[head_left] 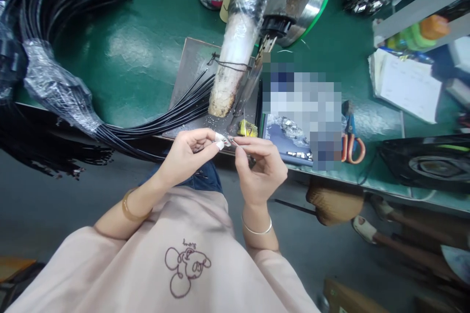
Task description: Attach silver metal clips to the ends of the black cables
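My left hand point(194, 149), with white tape around its fingertips, pinches a small silvery metal connector point(227, 142) above the table's front edge. From the right, my right hand point(259, 164) meets it with thumb and forefinger pressed together on a short piece of thin silvery wire point(235, 143). The fingers partly hide both small parts. Just beyond my fingertips lies a yellow sponge point(248, 128), stained dark. A bundle of black cables point(176, 113) runs onto a dark board point(191, 66) behind my left hand.
A wrapped white tube point(235, 54) and a metal fixture hang low over the board. A spool of silvery wire point(306, 14) stands behind. Orange-handled scissors point(354, 149) lie right of a blurred-out patch. Plastic-wrapped cables point(58, 76) fill the left, and a notepad point(407, 88) the right.
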### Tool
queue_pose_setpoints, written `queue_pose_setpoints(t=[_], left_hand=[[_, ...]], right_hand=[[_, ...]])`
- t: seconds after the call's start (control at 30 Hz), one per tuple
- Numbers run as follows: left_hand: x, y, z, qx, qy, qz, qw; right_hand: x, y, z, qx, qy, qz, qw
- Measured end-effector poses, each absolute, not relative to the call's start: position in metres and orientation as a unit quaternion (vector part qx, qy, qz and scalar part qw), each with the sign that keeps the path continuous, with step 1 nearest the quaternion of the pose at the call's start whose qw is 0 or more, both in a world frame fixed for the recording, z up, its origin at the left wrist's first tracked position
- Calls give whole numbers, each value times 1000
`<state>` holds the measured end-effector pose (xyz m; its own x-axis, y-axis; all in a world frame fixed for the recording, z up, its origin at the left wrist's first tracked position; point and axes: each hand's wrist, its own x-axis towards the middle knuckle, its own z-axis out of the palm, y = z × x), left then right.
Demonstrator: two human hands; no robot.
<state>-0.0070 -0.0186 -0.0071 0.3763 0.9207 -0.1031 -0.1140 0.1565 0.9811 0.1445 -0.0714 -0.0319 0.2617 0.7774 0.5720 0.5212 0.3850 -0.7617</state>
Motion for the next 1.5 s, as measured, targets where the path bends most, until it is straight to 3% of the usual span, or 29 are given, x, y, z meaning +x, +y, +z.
queue_pose_setpoints(t=[0.5,1.5], left_hand=[[1,-9,-7,520,416,416,619],[2,-4,2,500,437,406,628]], right_hand=[[147,-60,-28,-524,-659,-1,540],[149,-57,-17,-526,-672,33,520]])
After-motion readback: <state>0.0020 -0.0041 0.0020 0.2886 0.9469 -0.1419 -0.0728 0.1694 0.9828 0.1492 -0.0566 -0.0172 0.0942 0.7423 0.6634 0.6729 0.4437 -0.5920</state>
